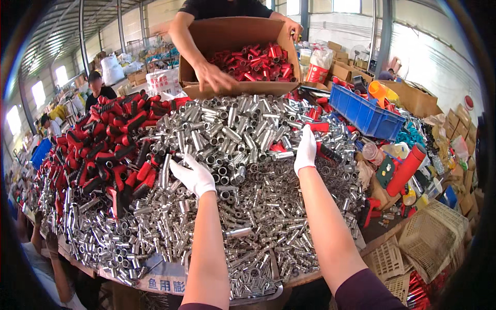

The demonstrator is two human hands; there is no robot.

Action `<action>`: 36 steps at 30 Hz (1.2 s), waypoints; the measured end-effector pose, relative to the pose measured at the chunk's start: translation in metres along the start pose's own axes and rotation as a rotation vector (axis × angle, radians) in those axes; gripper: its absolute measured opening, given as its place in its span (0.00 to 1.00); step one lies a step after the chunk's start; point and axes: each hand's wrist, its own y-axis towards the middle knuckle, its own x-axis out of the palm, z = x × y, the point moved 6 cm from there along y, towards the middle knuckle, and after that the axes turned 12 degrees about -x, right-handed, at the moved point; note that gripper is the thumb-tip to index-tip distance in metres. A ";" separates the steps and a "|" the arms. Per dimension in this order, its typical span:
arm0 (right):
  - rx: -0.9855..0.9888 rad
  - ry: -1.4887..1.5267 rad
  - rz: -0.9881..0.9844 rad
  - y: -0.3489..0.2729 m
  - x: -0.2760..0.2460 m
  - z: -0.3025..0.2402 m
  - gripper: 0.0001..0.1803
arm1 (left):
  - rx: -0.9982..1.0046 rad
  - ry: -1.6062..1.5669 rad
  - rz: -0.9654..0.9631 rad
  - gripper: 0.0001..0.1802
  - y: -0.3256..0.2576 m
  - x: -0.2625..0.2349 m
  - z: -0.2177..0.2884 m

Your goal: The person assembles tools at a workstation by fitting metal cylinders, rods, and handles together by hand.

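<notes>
My left hand (194,176), in a white glove, reaches over the middle of the pile with its fingers apart. Its fingertips are beside an upright metal tube (165,171); whether they touch it I cannot tell. Also gloved in white, my right hand (306,150) points away from me at the pile's right side, fingers stretched out. Just beyond its fingertips lies a red part (316,126). Shiny metal tubes (232,135) are heaped between and beyond my hands. Closer to me spread small metal fittings (268,206), with thin wire springs (330,178) near my right wrist.
Red-and-black handles (111,139) are heaped at left. Across the table, a person's hand (214,77) blurs before a tilted cardboard box (232,31) of red parts. At right are a blue crate (361,111), a red cylinder (406,169) and a beige plastic basket (434,232).
</notes>
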 end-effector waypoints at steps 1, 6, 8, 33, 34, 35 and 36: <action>0.034 0.094 0.026 0.003 -0.006 0.006 0.30 | 0.005 0.008 -0.005 0.40 -0.001 0.002 0.000; 0.185 0.067 0.052 0.011 -0.018 0.027 0.30 | 0.063 0.063 -0.011 0.39 -0.004 0.006 0.006; 0.151 0.008 0.031 0.014 -0.019 0.031 0.32 | 0.071 0.073 -0.012 0.39 -0.003 0.006 0.005; -0.659 -1.411 -1.231 -0.049 0.168 -0.029 0.47 | 0.149 0.221 0.000 0.41 -0.018 0.005 0.024; -0.609 -1.459 -1.270 -0.054 0.177 -0.025 0.47 | 0.141 0.239 0.004 0.42 -0.014 0.002 0.021; -0.500 -1.519 -1.306 -0.055 0.180 -0.021 0.49 | 0.132 0.256 0.007 0.42 -0.011 -0.001 0.018; -0.394 -1.485 -1.323 -0.050 0.173 -0.018 0.50 | 0.132 0.269 0.011 0.43 -0.013 -0.001 0.017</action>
